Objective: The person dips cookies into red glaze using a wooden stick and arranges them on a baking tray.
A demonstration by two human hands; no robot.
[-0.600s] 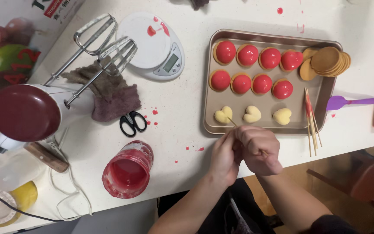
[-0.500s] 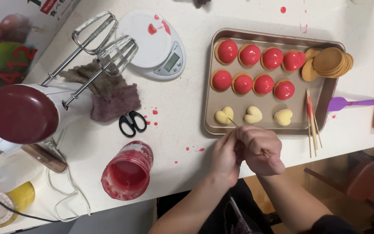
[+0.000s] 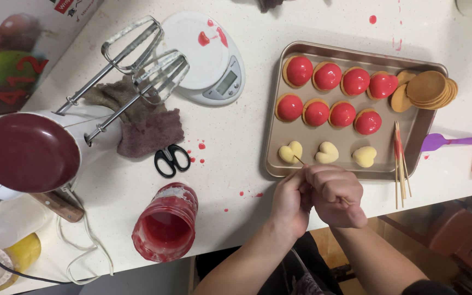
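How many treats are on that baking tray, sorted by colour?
On the baking tray:
Red glazed domes: 8
Pale yellow hearts: 3
Total: 11
The stack of plain brown discs at the tray's corner overlaps too much to count. Both hands, left and right, grip one thin wooden skewer pointing at the leftmost heart.

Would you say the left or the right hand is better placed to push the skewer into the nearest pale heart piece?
Probably the left hand: it pinches the skewer near its tip, beside the leftmost pale heart. The right hand grips the rear end, farther back.
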